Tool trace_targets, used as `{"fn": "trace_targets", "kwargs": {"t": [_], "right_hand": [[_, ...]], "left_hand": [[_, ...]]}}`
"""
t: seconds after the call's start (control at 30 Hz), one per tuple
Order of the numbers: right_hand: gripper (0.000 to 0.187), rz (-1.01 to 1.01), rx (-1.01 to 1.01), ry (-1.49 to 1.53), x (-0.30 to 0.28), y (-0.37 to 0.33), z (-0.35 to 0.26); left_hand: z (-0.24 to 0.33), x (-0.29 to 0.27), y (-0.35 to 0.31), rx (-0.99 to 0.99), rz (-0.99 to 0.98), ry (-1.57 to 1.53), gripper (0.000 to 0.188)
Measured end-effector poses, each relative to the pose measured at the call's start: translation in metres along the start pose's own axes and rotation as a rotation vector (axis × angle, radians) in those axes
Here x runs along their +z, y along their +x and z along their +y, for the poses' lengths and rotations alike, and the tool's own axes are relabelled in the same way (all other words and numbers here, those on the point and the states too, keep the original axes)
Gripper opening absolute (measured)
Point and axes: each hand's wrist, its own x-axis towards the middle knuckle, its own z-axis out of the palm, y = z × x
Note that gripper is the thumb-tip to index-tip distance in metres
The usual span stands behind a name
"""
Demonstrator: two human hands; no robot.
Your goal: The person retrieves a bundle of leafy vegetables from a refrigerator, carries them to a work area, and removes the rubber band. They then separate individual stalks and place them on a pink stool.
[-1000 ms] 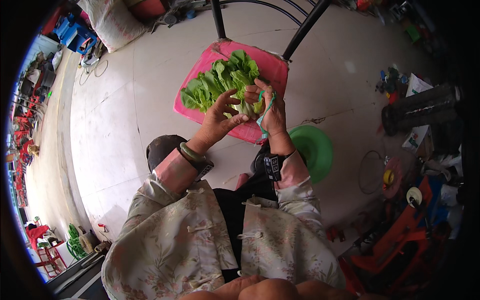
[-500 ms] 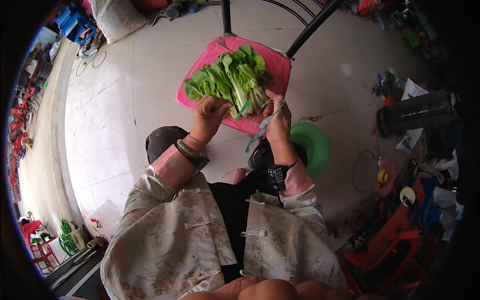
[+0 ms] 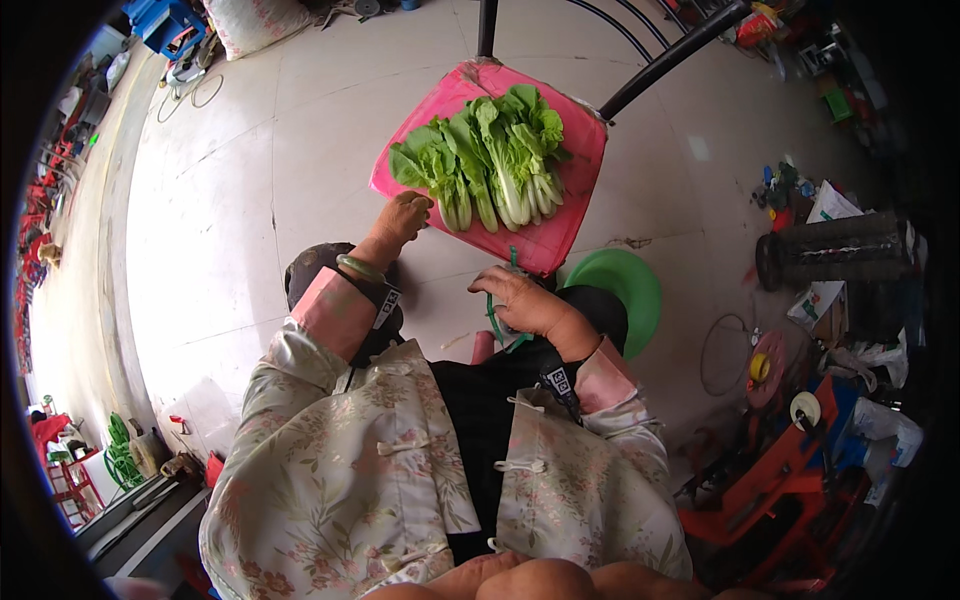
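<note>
Green leafy vegetables (image 3: 500, 160) with pale stalks lie side by side on the pink seat (image 3: 400, 150) of a chair. Beside the seat's front left edge is my left hand (image 3: 403, 218), its fingers curled closed near the outer stalks; what they hold, if anything, is hidden. My right hand (image 3: 530, 305) is below the front corner of the seat, palm down, fingers bent around a thin green strip (image 3: 490, 312). Parts of that strip show above and below the hand.
A green basin (image 3: 640, 300) stands on the floor right of my knee. The chair's black metal frame (image 3: 670, 60) rises behind the seat. Orange machinery (image 3: 760, 470) and a dark cylinder (image 3: 840, 248) are on the right. A stuffed sack (image 3: 255, 25) sits at the far left.
My right hand has drawn back from the vegetables toward my lap with the green strip. My left hand has moved slightly left and down, away from the stalks' middle.
</note>
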Motion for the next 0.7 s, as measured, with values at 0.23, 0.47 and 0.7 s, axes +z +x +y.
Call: {"fn": "trace_targets", "kwargs": {"t": [0.23,0.47,0.7], "right_hand": [[0.018,0.051,0.005,0.040,0.002,0.010,-0.007],[0.014,0.218,0.006,0.026,0.004,0.015,-0.001],[0.015,0.162,0.151,0.343,0.001,0.013,-0.003]], "left_hand": [[0.014,0.026,0.005,-0.147,0.157,0.454,0.049],[0.022,0.024,0.010,-0.230,0.093,0.260,0.032],[0.027,0.017,-0.003,-0.157,0.232,-0.344,0.025]]}}
